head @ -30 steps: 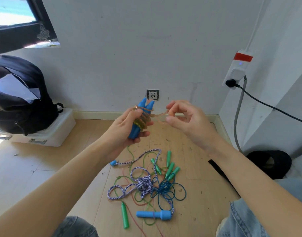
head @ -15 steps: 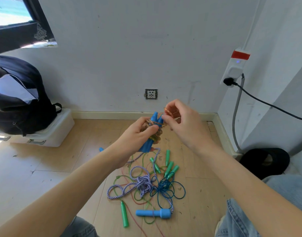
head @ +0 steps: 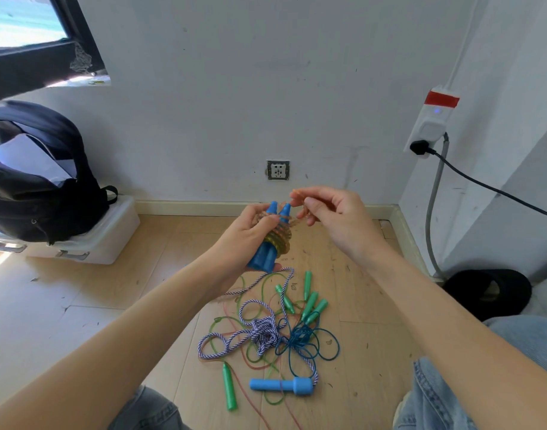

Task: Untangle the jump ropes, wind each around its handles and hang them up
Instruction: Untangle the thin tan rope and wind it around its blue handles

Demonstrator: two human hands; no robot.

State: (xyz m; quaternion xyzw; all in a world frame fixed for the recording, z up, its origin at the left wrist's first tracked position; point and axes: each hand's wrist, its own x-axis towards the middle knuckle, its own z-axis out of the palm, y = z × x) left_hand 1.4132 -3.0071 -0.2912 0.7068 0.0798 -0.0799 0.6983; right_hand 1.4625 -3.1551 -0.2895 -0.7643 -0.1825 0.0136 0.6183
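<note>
Black backpack (head: 39, 178) rests on white box (head: 104, 240).

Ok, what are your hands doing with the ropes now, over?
Left hand grips blue handles. Right hand pinches clear rope end. Tangled pile waits on floor.

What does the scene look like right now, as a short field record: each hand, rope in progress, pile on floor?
left hand: grips pair of blue plastic jump-rope handles, upright
right hand: pinches loose end of translucent amber rope
winding: amber coils around the handles, not tied off
floor pile: striped braided cord, green and dark blue ropes, tangled
hung up: none visible
</note>
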